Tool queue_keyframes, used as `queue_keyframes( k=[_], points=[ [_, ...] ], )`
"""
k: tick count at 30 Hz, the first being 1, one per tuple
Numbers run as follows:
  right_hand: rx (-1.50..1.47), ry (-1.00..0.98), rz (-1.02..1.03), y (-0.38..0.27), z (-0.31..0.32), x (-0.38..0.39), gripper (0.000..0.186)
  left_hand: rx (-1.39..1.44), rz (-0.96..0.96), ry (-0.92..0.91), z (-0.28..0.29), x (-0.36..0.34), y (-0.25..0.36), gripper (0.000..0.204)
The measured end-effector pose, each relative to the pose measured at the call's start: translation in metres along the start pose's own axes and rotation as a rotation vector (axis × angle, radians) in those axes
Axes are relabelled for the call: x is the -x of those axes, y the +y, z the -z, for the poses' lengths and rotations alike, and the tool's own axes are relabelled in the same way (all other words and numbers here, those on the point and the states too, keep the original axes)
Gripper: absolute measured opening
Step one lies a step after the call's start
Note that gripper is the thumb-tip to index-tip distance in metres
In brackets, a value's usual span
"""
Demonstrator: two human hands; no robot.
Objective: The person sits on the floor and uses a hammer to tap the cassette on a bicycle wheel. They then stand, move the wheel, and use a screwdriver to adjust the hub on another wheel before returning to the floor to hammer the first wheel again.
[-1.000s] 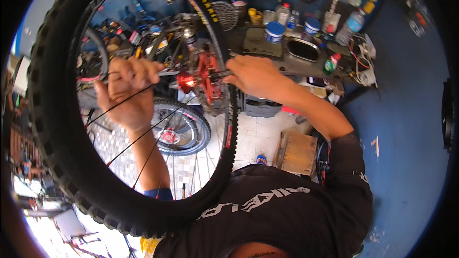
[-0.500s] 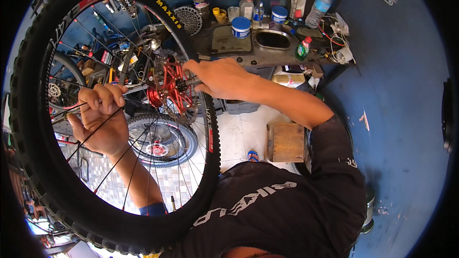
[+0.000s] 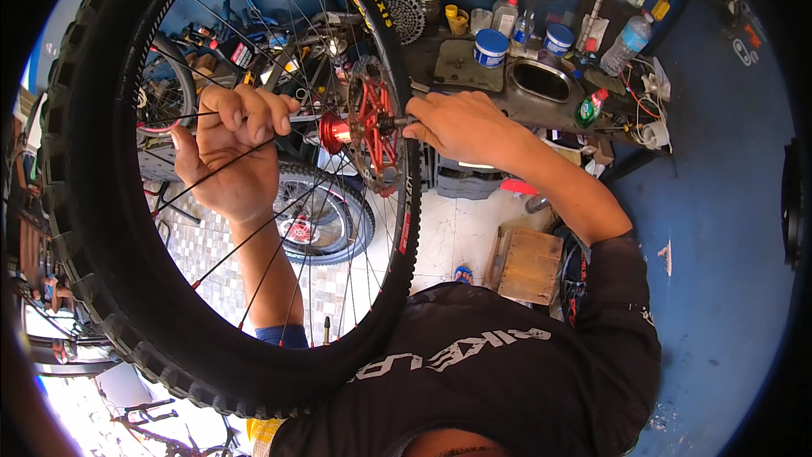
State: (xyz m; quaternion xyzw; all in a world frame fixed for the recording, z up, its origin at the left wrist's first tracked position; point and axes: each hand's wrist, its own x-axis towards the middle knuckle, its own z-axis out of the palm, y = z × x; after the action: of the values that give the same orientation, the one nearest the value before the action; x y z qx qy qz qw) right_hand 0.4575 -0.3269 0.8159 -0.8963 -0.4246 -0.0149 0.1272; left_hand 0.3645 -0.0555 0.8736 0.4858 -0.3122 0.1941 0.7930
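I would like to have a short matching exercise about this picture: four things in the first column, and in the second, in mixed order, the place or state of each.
Column one
1. right hand
2. left hand
3. brake rotor
4. small green bottle

Column two
A. red in its middle, mounted on the wheel
B. red-capped, on the workbench
C. closed on the axle end
D. palm showing, behind black spokes

Right pairs: 1-C, 2-D, 3-A, 4-B
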Motion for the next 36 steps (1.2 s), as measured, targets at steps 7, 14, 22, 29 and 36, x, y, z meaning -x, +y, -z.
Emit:
queue_keyframes(
  k=[7,14,22,29,36],
  points=[
    [0.074,0.054,0.124,0.009,-0.004,-0.001,0.028,-0.026,0.006,-0.022,-0.004,-0.001,0.0,0.057],
    [0.126,0.131,0.152,0.011,-0.008,0.001,0.024,-0.034,-0.005,-0.033,-0.002,-0.001,-0.002,0.058],
    [0.098,0.264,0.261,0.009,-0.025,-0.011,0.036,-0.031,0.0,0.01,-0.007,-0.004,-0.004,0.062],
    [0.153,-0.009,0.154,0.01,-0.007,-0.012,0.041,-0.024,0.016,-0.035,-0.013,-0.006,-0.003,0.056],
    [0.273,0.383,-0.384,0.145,0.025,0.092,0.04,0.002,-0.031,0.054,0.042,-0.006,0.022,0.049]
  ],
)
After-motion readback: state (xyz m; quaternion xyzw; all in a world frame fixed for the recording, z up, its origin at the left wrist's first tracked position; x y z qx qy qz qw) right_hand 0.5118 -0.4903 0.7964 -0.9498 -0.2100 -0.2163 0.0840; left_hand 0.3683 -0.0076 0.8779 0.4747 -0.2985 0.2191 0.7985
